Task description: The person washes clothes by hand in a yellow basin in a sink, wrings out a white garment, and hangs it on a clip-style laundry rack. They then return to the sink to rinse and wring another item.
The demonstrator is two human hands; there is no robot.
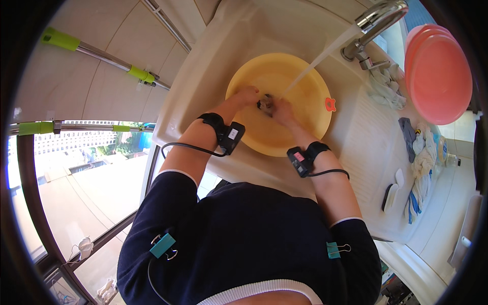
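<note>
A yellow plastic basin (263,141) stands in the white sink (213,72), with water in it. Inside, a small dark-and-pale wet piece of cloth (266,104) shows between my hands. My right hand (283,111) is closed on the right side of this cloth, partly blurred. At the cloth's left is my left hand (247,96), its fingers curled; whether it pinches any fabric cannot be made out. From the chrome faucet (375,19) a stream of water (322,57) falls into the basin close to my right hand.
Pink basins (440,80) lean at the right, above crumpled cloths (423,152). A scrubbing brush (392,192) lies on the ribbed washboard (366,152). Green-and-steel poles (103,57) cross the tiled wall at left, near a window (91,183). Cables run along both my forearms.
</note>
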